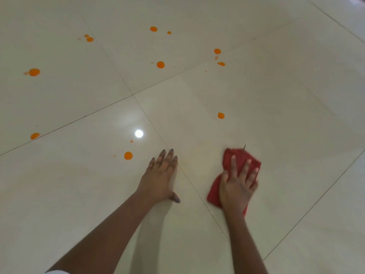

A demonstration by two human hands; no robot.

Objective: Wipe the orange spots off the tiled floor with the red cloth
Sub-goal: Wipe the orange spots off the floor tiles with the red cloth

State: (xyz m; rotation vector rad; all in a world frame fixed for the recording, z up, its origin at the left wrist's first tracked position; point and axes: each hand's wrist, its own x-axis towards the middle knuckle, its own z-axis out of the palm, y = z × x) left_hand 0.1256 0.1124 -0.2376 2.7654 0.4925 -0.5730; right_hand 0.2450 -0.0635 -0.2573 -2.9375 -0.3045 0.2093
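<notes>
While the orange spots lie scattered over the tiled floor from nine round to one o'clock of the view, the risks read as follows. Far left, the far-left spot at ten o'clock and the lower-left spot at nine sit well apart from both hands. A long reach to them could upset the person's balance.

The nearest spot lies just beside the left hand, at ten o'clock of it. That hand rests flat on the glossy tile, fingers straight and close together, holding nothing. Judged as a brace, it may slip on the polished surface or drag through that spot and smear it.

Right of centre, a lone spot lies at twelve o'clock of the red cloth. The right hand presses the bunched cloth to the floor at five o'clock of the view, fingers spread and straight, not curled round it. With no grip, the cloth could slide out from under the palm. A loaded cloth may also streak. A faint yellowish tinge on the tile between the hands may be such residue.
</notes>
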